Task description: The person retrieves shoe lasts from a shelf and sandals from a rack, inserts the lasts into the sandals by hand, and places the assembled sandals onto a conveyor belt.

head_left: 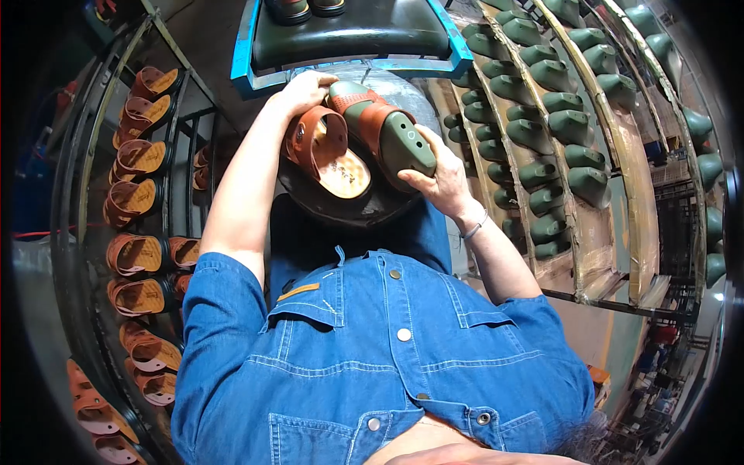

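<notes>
Me with brown sandal (374, 124) on green last (407, 139), over dark round stand (341, 215).
My right hand (443, 180) clamps last's near end; left hand (304, 93) at far end, grip unclear. Second sandal (346, 177) beside.

We have one conveyor (349, 46), black-surfaced, its blue frame (242, 46) turning at both near corners. One metal rack (83, 170), dark, tiered, left of it. One shelving rack (637, 240), right: pale boards, film-wrapped in places, dark bar (620, 304) along its lower edge. Floor (198, 23), grey. Light (719, 297), small, bright, just beyond that shelving's lower right corner.
</notes>
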